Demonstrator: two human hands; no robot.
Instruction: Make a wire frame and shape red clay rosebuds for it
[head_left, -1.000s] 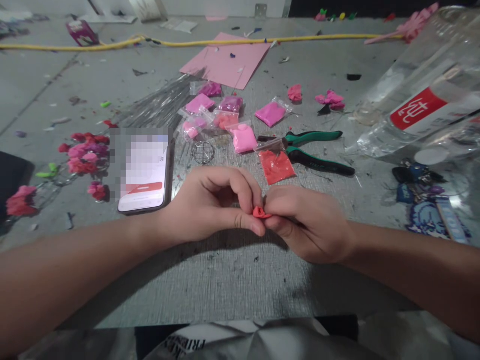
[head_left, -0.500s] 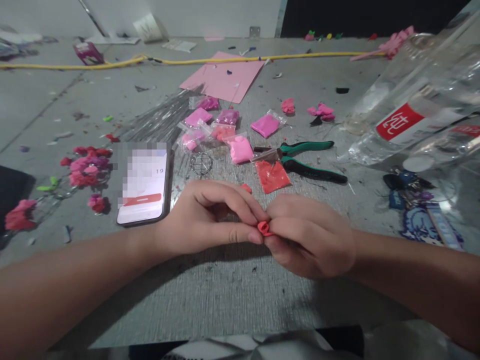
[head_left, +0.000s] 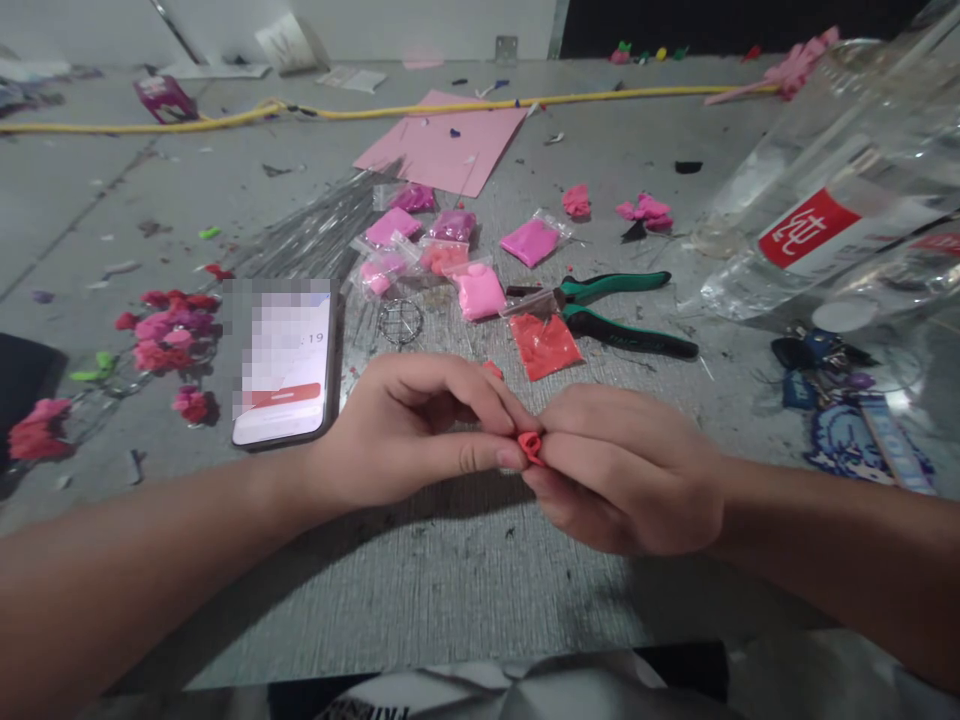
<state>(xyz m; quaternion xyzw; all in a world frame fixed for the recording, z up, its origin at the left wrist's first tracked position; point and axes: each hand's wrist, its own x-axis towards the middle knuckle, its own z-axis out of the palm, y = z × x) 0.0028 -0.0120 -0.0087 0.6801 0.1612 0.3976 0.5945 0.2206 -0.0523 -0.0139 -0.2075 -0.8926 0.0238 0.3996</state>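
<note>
1. A person's left hand and right hand meet above a gray, scuffed surface, pinching a small curled red piece between them.
2. The left grip is narrow, thumb and fingertips closed on the near-left edge of the red piece; the right grip is equally tight, fingers and thumb holding its right side.
3. The red piece sits directly between the two sets of fingertips, its rolled opening facing up toward the camera.
4. Just beyond the hands lies a clear packet of red material, beside green-and-black pliers.
5. Packets in pinks and purples, among them a bright pink packet, cluster near a round wire frame.
6. At left, a phone with a partly blurred screen lies near a cluster of red and pink flower-like shapes.
7. Clear plastic bottles, one with a red-and-white label, crowd the right side.
</note>
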